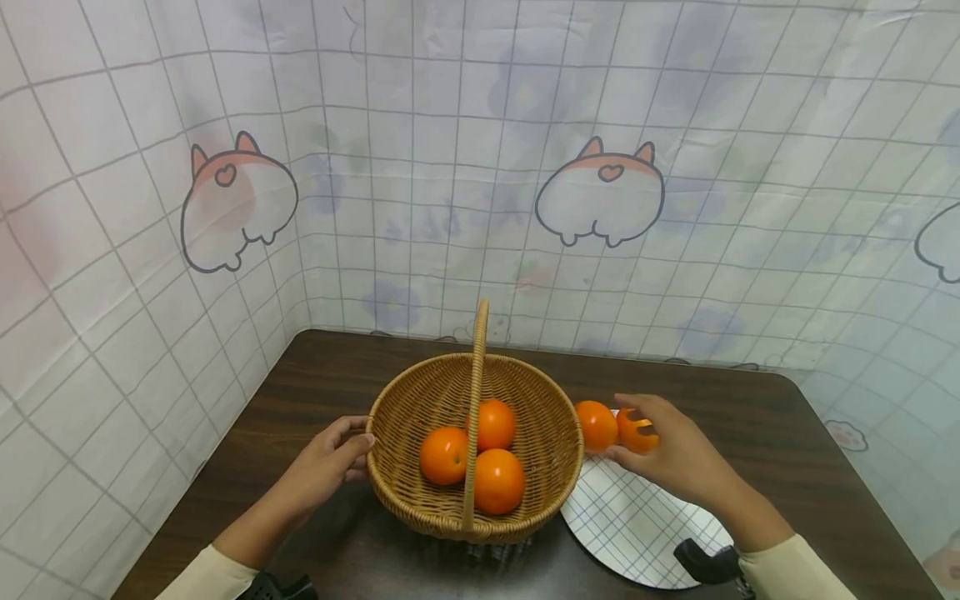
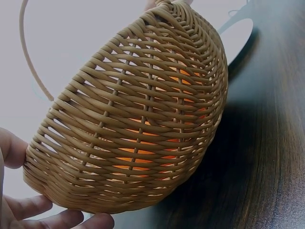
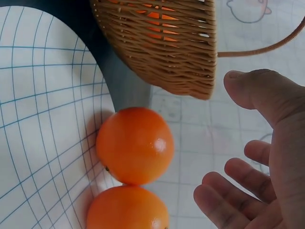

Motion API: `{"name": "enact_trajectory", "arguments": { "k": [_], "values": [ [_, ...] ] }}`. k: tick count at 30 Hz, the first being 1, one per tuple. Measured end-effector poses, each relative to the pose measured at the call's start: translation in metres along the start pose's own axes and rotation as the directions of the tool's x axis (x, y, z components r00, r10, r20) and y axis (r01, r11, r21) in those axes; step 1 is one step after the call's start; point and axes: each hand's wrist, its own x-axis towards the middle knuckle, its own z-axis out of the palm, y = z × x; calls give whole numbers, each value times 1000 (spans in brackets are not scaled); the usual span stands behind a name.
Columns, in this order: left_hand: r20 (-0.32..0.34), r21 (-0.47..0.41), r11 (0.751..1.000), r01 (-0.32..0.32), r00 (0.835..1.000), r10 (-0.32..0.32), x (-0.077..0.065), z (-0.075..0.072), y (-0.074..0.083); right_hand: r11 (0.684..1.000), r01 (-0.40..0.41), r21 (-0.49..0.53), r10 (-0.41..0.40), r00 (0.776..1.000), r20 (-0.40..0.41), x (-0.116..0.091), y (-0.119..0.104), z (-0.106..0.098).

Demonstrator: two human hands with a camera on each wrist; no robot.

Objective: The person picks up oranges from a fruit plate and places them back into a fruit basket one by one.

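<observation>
A wicker basket with a tall arched handle stands in the middle and holds three oranges. My left hand grips its left side, thumb at the rim and fingers against the outer weave in the left wrist view. On the right, a round white plate with a blue grid pattern bears two oranges at its far edge, a nearer one and another touching it. Above them hovers my right hand, fingers spread and holding nothing. Its fingers partly hide the right-hand orange in the head view.
Everything stands on a dark wood table. A white gridded cloth with cartoon animals hangs behind and along both sides. The handle rises above the basket's opening, and the basket stands close against the plate's left edge.
</observation>
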Motion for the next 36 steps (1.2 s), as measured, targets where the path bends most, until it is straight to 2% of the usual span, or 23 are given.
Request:
{"name": "enact_trajectory", "arguments": {
  "k": [9, 15, 24, 36],
  "values": [
    [-6, 6, 1000, 3, 1000, -3, 0, 1, 2, 999, -13, -36, 13, 1000, -5, -3, 7, -3],
    [-5, 0, 1000, 3, 1000, -3, 0, 1, 1, 996, -53, -70, 53, 999, -5, -6, 15, -6],
    [3, -5, 1000, 8, 1000, -8, -1, -1, 1, 991, -106, -84, 107, 994, -2, -7, 29, -7],
    [-2, -2, 1000, 6, 1000, -6, -2, 0, 2, 986, -128, -103, 130, 992, 6, -7, 45, -5]
  ]
}}
